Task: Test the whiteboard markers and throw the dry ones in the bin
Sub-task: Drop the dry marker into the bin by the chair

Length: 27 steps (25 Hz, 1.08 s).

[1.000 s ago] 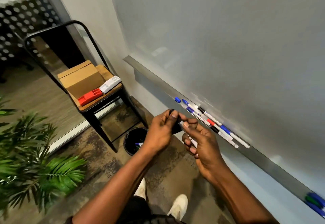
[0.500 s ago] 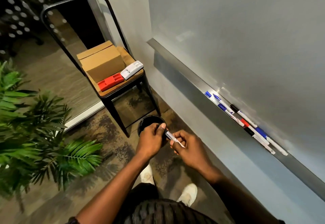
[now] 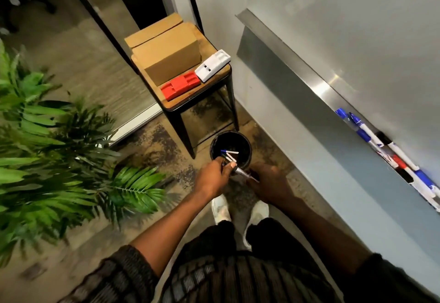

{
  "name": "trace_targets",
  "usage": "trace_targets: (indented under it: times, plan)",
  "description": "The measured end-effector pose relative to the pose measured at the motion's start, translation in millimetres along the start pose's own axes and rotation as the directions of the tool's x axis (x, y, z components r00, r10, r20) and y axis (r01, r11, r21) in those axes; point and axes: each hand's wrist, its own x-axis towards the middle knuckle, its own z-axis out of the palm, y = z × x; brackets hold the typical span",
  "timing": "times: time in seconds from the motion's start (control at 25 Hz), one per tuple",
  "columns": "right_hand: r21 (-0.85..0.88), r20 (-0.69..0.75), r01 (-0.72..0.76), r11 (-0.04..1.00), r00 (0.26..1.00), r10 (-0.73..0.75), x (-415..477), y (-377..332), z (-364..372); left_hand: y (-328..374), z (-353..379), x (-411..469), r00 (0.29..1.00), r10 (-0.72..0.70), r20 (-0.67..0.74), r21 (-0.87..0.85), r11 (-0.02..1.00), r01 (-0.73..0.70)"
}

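the person leans over a round black bin [image 3: 248, 144] that stands on the mottled floor [image 3: 154, 143], close by the near leg of a black metal chair with a wooden seat [image 3: 188, 96]. the left hand [image 3: 210, 180] hovers at the bin's near rim, its fingers curled round the dark end of a slim white whiteboard marker [image 3: 244, 173], which slants out rightward to the right hand [image 3: 270, 183]. that right hand is a blur just beside the bin. the marker's other end meets its fingers, but i cannot tell whether they grip it.

inside the bin lie a few discarded markers [image 3: 230, 152], one with a blue cap. along the right, a row of blue, black and red capped markers [image 3: 381, 144] lies in the long metal tray [image 3: 297, 64] under the pale whiteboard [image 3: 345, 29].

farther off, the chair seat carries a brown cardboard box [image 3: 169, 57], a red plastic eraser [image 3: 181, 86] and a white plastic eraser [image 3: 212, 65]. a leafy green plant [image 3: 59, 150] fills the left.
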Motion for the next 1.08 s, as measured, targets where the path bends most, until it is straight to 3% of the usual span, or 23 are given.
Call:
trace_targets:
  times: [0.24,0.44,0.72,1.08]
  plan:
    - [-0.161,0.201,-0.169,0.972,0.959,0.200,56,31,27,-44,8,28,0.997,0.061,0.043,0.319,0.945,-0.071]
    - [-0.224,0.183,-0.224,0.948,0.946,0.267,110,60,53,-72,21,50,0.989,0.111,0.095,0.414,0.900,-0.141]
    - [-0.301,0.168,-0.142,0.943,0.966,0.199,182,77,97,-103,49,98,0.979,0.192,0.071,0.431,0.879,-0.204]
    - [-0.403,0.310,0.039,0.914,0.946,0.097,155,90,102,-107,50,102,0.977,0.179,0.113,0.504,0.837,-0.212]
